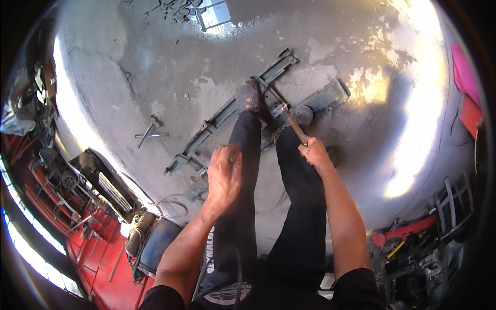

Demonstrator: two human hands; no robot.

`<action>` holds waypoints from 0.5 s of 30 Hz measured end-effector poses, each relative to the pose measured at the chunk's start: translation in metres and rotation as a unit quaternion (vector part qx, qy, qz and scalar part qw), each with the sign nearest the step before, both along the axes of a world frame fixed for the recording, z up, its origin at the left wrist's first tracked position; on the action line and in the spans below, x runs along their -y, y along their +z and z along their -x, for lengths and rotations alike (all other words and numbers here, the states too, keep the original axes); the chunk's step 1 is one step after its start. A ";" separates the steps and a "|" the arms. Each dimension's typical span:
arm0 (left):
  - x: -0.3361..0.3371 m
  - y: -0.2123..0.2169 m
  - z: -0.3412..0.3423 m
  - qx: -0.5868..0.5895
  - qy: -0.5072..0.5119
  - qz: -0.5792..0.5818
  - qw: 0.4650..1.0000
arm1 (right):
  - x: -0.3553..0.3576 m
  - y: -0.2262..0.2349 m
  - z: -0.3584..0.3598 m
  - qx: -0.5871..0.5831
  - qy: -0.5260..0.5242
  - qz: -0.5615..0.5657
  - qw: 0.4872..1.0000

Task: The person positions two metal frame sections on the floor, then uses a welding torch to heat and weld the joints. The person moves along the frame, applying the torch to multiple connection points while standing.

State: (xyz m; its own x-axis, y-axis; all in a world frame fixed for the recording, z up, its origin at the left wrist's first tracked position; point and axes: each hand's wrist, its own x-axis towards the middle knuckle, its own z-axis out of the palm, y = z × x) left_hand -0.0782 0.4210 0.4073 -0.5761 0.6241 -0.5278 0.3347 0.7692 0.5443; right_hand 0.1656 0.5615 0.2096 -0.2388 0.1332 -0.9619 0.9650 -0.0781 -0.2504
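Note:
My right hand (314, 153) is closed around the handle of a long, thin gas torch (295, 125). A small bright glow shows at the torch's tip, against the crosspiece of a grey metal frame (219, 120) lying on the floor. My left hand (225, 173) is held over my left leg with its fingers curled in; whatever it may hold is hidden. One shoe (247, 96) rests on the frame's long rail. The other shoe (301, 115) is by the wide flat end plate (330, 98), beside the torch tip.
A hammer (153, 124) lies on the concrete floor to the left, with a metal piece across it. Hoses (175, 205) run near a blue tank (160, 243). Car parts stand along the left, a black grille panel (103, 181) among them. Metal parts (413, 258) crowd the lower right.

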 end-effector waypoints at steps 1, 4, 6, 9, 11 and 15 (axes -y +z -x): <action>-0.002 -0.001 0.000 0.011 0.002 0.006 1.000 | 0.002 0.004 0.001 -0.006 0.006 -0.003 1.000; 0.027 -0.003 -0.008 0.026 -0.026 0.046 0.998 | -0.001 0.012 0.009 0.003 -0.014 0.009 1.000; 0.035 0.000 -0.005 0.044 0.003 0.083 0.996 | -0.004 0.014 0.013 0.014 -0.025 0.021 0.999; 0.051 -0.002 0.004 0.032 -0.016 0.105 0.994 | -0.002 0.013 0.014 0.004 -0.001 0.008 1.000; 0.058 -0.004 0.003 0.033 -0.033 0.128 0.991 | 0.008 0.003 0.002 -0.030 0.037 -0.032 0.998; 0.049 -0.008 0.008 0.064 -0.012 0.141 0.988 | 0.017 -0.009 -0.006 -0.072 0.057 -0.094 0.991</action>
State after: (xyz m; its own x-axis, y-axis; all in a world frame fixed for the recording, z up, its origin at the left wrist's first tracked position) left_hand -0.0859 0.3723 0.3996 -0.4795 0.4539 -0.7511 0.2968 0.8893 0.3479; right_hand 0.1720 0.5443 0.2009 -0.3957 0.2703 -0.8777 0.9180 0.0903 -0.3861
